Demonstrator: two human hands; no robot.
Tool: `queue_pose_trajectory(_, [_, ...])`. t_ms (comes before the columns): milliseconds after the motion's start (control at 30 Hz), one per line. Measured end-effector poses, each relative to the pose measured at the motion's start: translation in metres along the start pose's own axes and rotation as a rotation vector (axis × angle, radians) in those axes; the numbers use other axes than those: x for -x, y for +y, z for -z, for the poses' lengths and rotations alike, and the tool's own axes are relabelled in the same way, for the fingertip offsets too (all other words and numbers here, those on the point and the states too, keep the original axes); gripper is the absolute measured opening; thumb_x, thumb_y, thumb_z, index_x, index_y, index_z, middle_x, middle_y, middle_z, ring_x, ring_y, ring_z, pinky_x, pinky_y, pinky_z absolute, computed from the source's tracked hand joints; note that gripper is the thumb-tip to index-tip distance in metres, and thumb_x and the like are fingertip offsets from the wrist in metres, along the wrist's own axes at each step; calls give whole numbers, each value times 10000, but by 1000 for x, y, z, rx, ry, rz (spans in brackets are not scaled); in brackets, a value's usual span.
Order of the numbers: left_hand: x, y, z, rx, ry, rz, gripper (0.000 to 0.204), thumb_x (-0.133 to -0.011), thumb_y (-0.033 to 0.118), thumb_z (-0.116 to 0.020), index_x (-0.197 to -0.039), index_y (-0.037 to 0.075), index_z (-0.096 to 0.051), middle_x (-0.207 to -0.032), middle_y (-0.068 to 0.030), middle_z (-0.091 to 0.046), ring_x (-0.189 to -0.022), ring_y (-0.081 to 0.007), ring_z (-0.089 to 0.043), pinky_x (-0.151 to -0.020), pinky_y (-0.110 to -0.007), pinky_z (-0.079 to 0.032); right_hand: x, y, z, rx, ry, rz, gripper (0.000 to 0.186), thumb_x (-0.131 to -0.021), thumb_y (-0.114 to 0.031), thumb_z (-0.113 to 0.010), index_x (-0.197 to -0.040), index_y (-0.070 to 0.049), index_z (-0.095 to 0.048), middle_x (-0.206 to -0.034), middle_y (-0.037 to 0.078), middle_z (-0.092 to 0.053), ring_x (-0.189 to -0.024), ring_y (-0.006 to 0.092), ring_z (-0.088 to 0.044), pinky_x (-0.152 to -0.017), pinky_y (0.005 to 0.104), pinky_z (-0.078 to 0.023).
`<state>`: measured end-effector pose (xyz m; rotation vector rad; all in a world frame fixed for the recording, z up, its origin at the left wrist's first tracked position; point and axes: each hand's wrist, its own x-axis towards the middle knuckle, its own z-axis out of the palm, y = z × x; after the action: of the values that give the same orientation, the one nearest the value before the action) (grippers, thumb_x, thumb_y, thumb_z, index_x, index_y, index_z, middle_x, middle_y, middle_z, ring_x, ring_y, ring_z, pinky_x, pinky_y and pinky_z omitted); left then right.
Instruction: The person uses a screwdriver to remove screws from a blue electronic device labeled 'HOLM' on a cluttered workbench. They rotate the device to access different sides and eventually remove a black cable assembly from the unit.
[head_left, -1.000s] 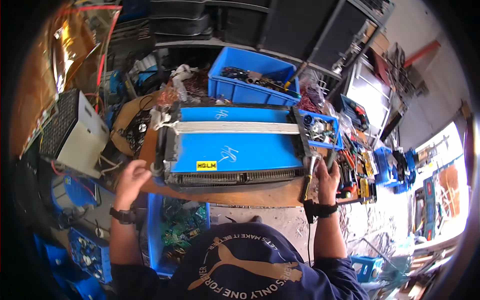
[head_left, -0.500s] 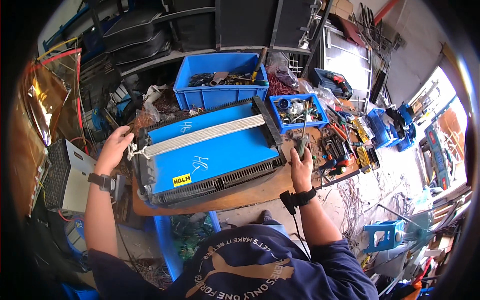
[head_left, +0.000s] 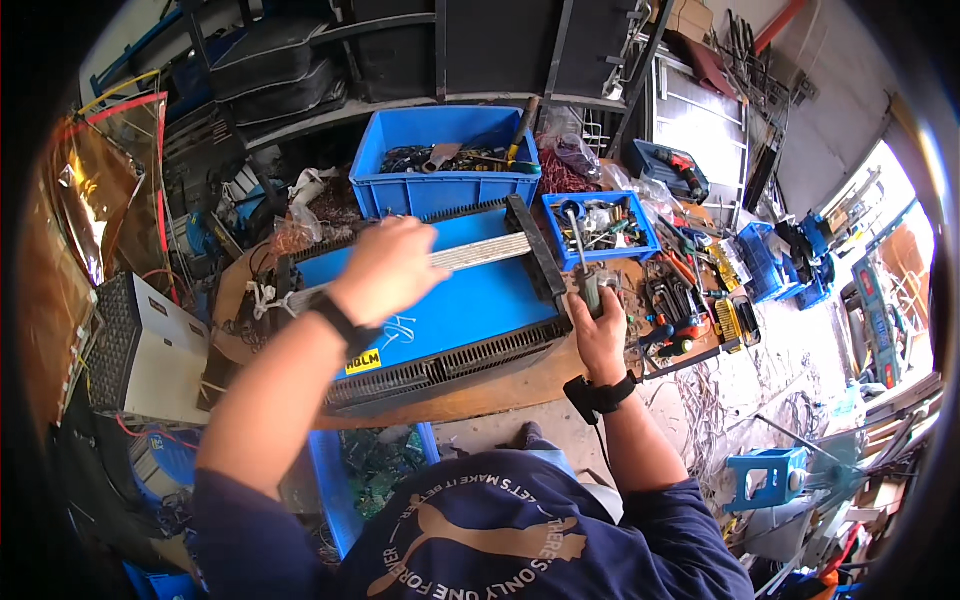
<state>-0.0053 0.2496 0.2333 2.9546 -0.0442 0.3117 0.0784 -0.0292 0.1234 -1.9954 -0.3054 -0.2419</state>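
A black box-shaped unit with finned sides (head_left: pixel 437 374) and a blue top panel (head_left: pixel 470 300) lies on the workbench in front of me. A pale striped strap (head_left: pixel 492 251) runs lengthwise over the panel, with a loose white knotted end at the left. Above the panel's middle, my left hand (head_left: pixel 392 268) is curled across the strap, thumb on the near side and fingers on the far side; its palm side is hidden. Beyond the unit's right end, my right hand (head_left: pixel 602 335) grips the green handle of a screwdriver (head_left: pixel 590 292), its shaft pointing away from me.
Behind the unit stands a blue bin (head_left: pixel 445 187) of tools and wires. A smaller blue tray (head_left: pixel 562 243) of hardware sits right of it. Pliers and other hand tools (head_left: pixel 670 310) crowd the right side. Under the bench's near edge is a blue crate (head_left: pixel 335 490) of green pieces.
My left hand has moved from beside the unit's left end to the strap over the middle of the blue panel. The right hand has stayed nearly in place, with the screwdriver tilting slightly left.
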Motion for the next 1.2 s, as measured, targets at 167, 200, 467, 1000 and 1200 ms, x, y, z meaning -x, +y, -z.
queue_pose_trajectory(167, [-47, 39, -49, 26, -153, 72, 380, -788, 312, -728, -964, -5, -616, -1020, -194, -634, -990, -360, -607, -854, -450, -487, -24, -34, -1, 194, -102, 13, 536, -704, -440, -766, -1029, -27, -657, -838, 202, -682, -832, 373, -666, -733, 436, -514])
queue_pose_trajectory(200, [-51, 39, -55, 33, -115, 64, 369, -774, 309, -742, -940, -2, -633, -998, -195, -646, -975, -357, -621, -833, -448, -501, -28, -36, -4, 237, -120, -3, 547, -700, -441, -768, -1041, -29, -651, -848, 201, -683, -840, 370, -667, -738, 438, -516])
queue_pose_trajectory(467, [-65, 35, -67, 52, -102, 14, 322, -760, 243, -744, -915, -4, -608, -897, -203, -672, -873, -367, -659, -772, -465, -528, -65, -45, -28, 364, -223, -27, 702, -664, -400, -777, -1212, -27, -548, -1044, 190, -672, -987, 348, -647, -840, 419, -512])
queue_pose_trajectory(1000, [-58, 32, -86, -2, -9, 115, 153, -861, 79, -456, -887, 18, -595, -815, -210, -674, -803, -383, -670, -710, -486, -537, -71, -39, -31, 254, -268, -63, 615, -673, -339, -739, -1175, -19, -584, -983, 193, -685, -928, 342, -665, -814, 410, -520])
queue_pose_trajectory(1200, [-61, 32, -97, 61, 87, 94, 176, -859, 124, -473, -852, 40, -627, -782, -195, -678, -740, -372, -678, -647, -496, -540, -76, -12, -36, 181, -237, 41, 548, -680, -305, -737, -1092, 25, -589, -939, 237, -667, -905, 379, -654, -780, 435, -509])
